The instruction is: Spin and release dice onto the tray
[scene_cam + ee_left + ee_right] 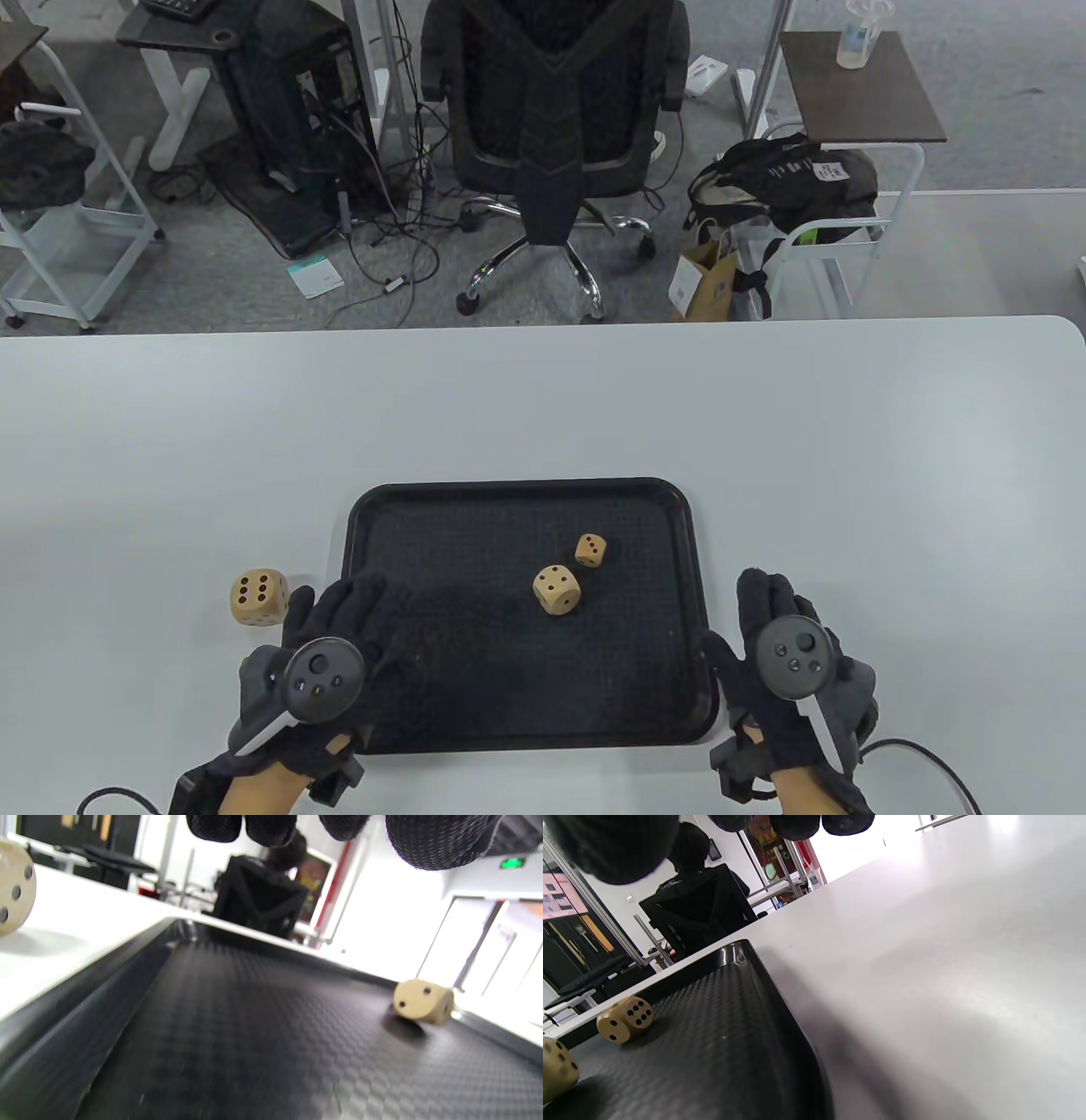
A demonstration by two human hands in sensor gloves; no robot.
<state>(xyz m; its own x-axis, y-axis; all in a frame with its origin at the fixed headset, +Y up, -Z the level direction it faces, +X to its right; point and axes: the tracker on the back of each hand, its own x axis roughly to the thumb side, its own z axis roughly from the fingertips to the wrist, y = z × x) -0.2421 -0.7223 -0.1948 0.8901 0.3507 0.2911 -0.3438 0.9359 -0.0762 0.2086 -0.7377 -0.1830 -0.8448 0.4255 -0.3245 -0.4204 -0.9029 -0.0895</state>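
A black tray (458, 543) lies on the white table. Two wooden dice rest on it: a larger die (556, 589) and, just behind it to the right, a smaller die (590, 549). A third, big die (259, 597) sits on the table left of the tray. My left hand (349, 609) hovers over the tray's front-left corner with fingers spread, holding nothing. My right hand (765, 601) lies just right of the tray with straight fingers, empty. The right wrist view shows the smaller die (625, 1019) and the larger die (558, 1069). The left wrist view shows one die (422, 1001) on the tray.
The table (848, 475) stretches bare to the right and behind the tray. An office chair (556, 127), cables, bags and carts stand on the floor beyond the far edge. Glove cables trail off the table's front edge.
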